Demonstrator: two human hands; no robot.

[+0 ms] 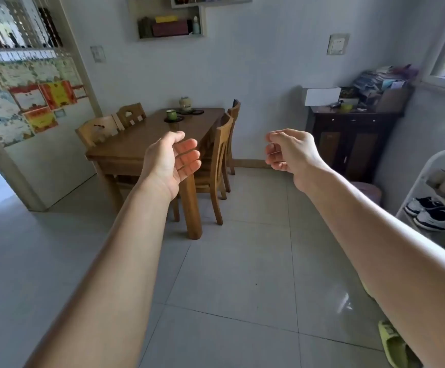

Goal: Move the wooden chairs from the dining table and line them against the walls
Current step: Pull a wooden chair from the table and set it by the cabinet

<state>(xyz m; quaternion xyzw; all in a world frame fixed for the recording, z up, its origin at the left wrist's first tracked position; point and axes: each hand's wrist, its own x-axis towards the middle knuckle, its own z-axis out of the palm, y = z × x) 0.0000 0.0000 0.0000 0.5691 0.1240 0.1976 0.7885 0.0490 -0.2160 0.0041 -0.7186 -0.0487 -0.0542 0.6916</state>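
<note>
Both arms reach toward the wooden desk (147,139), where four chairs stand tucked in: two on its left, two on its right. The left hand (172,159) and right hand (291,151) hang loosely curled, each grip empty. No chair has been moved; the nearest right-side chair (220,155) looks likeliest first, needing its backrest grasped.

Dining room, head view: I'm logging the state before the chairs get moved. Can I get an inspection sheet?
Surface: grey tiled floor, bare near the table.
Job's things: dining table; four wooden chairs tucked in, near right chair, far right chair, near left chair, far left chair.
Clutter: green cup and jar on the table.
Grippers: left hand and right hand empty, fingers curled.
Cables: nothing seen.
Surroundings: dark cabinet, shoe rack, wall shelf.
</note>
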